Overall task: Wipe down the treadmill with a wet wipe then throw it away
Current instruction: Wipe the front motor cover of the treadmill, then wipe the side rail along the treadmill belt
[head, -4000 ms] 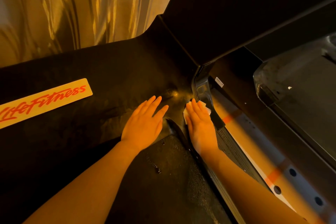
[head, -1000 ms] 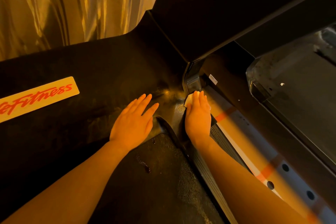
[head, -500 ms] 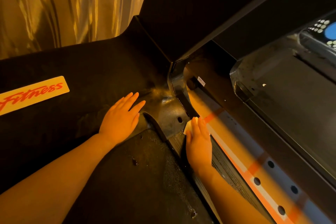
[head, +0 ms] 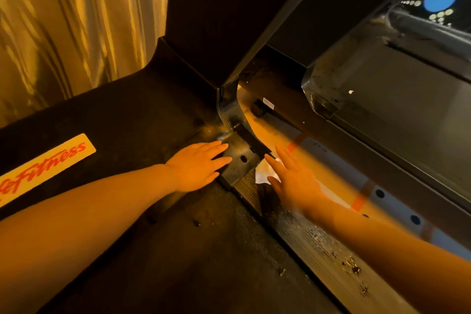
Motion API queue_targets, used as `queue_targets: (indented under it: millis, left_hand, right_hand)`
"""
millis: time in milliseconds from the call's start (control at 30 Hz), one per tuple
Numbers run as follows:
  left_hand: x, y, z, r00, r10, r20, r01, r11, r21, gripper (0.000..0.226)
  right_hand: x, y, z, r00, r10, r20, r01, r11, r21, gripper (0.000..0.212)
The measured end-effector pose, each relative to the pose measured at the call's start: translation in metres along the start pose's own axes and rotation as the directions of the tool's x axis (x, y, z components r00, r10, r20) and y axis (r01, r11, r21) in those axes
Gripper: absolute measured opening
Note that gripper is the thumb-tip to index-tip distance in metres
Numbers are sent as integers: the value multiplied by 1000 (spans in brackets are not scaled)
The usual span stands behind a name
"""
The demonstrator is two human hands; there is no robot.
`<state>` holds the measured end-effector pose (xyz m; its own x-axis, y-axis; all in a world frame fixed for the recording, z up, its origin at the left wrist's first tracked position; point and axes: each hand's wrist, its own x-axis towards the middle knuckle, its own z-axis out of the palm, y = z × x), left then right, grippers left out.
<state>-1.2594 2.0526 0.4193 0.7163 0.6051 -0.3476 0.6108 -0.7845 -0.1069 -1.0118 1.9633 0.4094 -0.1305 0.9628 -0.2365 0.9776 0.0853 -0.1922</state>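
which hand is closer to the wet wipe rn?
Right. The right hand lies on the wet wipe, fingers straight, over the side rail. The left hand rests flat on the deck, apart from it across the black bracket.

Treadmill deck cover (head: 127, 115): matt, finely textured black. Corner bracket (head: 235, 120): glossy, smooth. Side rail (head: 318, 245): ribbed, wet-spotted. Wipe (head: 263, 173): crumpled white paper-like sheet.

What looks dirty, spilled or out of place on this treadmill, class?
Dark specks and wet-looking blotches dot the ribbed side rail behind the right hand, which presses the wet wipe. A few dark spots mark the belt.
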Motion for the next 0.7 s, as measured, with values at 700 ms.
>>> queue_targets:
  millis: [700]
  left_hand:
    - [73,-19,42,950,203,-239,-205,979,16,57]
  right_hand:
    - [-10,-12,45,978,174,-111,-151,970,189,57]
